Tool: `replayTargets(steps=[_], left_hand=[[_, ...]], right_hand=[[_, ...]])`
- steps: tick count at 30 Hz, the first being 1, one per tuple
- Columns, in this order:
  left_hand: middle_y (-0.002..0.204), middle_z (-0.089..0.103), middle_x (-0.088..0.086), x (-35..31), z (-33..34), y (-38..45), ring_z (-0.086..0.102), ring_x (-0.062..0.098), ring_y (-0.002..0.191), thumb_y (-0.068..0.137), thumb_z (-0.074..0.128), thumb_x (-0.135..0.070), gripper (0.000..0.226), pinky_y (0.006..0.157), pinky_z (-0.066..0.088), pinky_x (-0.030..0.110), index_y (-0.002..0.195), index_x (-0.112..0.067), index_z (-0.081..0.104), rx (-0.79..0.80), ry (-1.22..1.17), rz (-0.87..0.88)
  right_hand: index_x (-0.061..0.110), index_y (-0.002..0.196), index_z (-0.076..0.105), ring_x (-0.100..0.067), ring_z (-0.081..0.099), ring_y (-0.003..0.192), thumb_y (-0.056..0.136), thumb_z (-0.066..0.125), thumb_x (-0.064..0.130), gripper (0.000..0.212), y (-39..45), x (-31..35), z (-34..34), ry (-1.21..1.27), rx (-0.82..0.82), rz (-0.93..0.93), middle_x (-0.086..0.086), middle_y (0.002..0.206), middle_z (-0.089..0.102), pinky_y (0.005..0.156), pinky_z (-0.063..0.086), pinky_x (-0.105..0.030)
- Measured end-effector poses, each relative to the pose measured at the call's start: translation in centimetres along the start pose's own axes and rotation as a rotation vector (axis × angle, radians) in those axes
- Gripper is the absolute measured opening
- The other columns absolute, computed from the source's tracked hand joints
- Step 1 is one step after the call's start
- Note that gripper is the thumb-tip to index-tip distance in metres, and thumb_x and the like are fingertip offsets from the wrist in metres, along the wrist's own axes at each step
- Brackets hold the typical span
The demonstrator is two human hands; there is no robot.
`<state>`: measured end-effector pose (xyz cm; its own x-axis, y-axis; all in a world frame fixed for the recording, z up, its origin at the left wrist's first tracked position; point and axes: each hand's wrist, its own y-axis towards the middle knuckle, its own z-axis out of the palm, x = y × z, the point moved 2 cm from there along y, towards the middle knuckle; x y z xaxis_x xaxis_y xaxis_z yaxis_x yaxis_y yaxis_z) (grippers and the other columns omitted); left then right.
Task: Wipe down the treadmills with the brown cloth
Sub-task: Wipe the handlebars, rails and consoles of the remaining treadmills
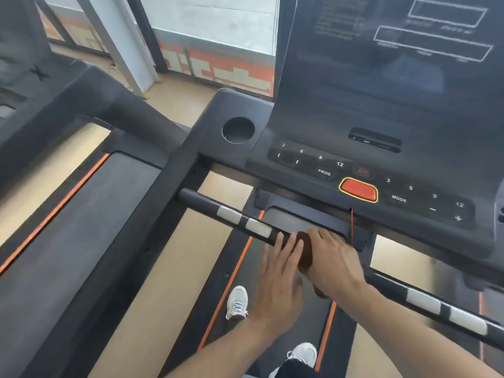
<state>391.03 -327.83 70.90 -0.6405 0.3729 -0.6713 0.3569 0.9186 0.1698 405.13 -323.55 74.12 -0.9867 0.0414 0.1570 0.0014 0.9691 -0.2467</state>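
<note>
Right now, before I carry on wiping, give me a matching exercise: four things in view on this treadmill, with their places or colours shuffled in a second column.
Things:
1. brown cloth
2. stop button
3. cup holder
4. left hand

Places or colours:
A. round recess at the console's left corner
B. red with a yellow rim
C. wrapped on the handlebar under the right hand
D. fingers straight, beside the cloth

Pairs: 1-C, 2-B, 3-A, 4-D
</note>
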Motion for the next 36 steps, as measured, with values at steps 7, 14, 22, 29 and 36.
replayTargets(steps=[7, 14, 22, 29, 36], left_hand=[[0.107, 0.066, -0.018, 8.6, -6.0, 0.3, 0.063, 0.008, 0.107, 0.094, 0.057, -0.035, 0.01, 0.095, 0.051, 0.037, 0.104, -0.037, 0.059, -0.296, -0.383, -0.552], [0.131, 0.054, -0.023, 7.1, -3.6, 1.4, 0.049, -0.006, 0.123, 0.09, 0.073, -0.03, 0.055, 0.102, 0.036, 0.014, 0.141, -0.035, 0.053, 0.505, -0.502, -0.463], [0.072, 0.066, -0.01, 6.4, -1.4, 1.9, 0.055, 0.003, 0.06, 0.097, 0.059, -0.043, 0.025, 0.06, 0.042, 0.032, 0.096, -0.022, 0.073, 0.397, -0.675, -0.477], [0.102, 0.077, -0.003, 12.0, -9.2, 2.3, 0.071, 0.019, 0.098, 0.104, 0.056, -0.037, 0.029, 0.078, 0.055, 0.023, 0.117, -0.018, 0.074, -0.21, -0.708, -0.773], [0.113, 0.072, 0.007, 15.8, -13.7, 2.6, 0.064, 0.029, 0.11, 0.099, 0.061, -0.038, 0.034, 0.093, 0.048, 0.039, 0.119, -0.011, 0.068, -0.283, -0.606, -1.107]], right_hand=[[0.035, 0.111, 0.061, -0.021, 0.065, 0.093, 0.082, 0.07, 0.055, 0.036, 0.6, 1.4, 0.2, -0.008, -0.042, 0.059, 0.009, 0.097, 0.061, 0.064, 0.055, -0.036], [0.043, 0.148, 0.045, -0.009, 0.05, 0.127, 0.068, 0.084, 0.064, 0.091, 2.7, 1.5, -2.6, 0.262, 0.337, 0.005, 0.016, 0.136, 0.053, 0.104, 0.041, -0.027], [0.038, 0.156, 0.037, -0.009, 0.041, 0.137, 0.073, 0.083, 0.063, 0.098, 2.5, 2.8, -2.6, 0.281, 0.283, -0.036, 0.012, 0.142, 0.049, 0.108, 0.03, -0.018], [0.026, 0.158, 0.041, -0.009, 0.039, 0.142, 0.094, 0.07, 0.05, 0.074, 6.8, 11.6, -3.5, 0.474, 0.19, -0.202, 0.01, 0.154, 0.047, 0.11, 0.026, -0.016], [0.032, 0.162, 0.022, -0.024, 0.033, 0.148, 0.09, 0.069, 0.059, 0.09, 11.0, 20.2, -1.8, 0.282, 0.188, -0.247, 0.005, 0.167, 0.027, 0.118, 0.034, -0.046]])
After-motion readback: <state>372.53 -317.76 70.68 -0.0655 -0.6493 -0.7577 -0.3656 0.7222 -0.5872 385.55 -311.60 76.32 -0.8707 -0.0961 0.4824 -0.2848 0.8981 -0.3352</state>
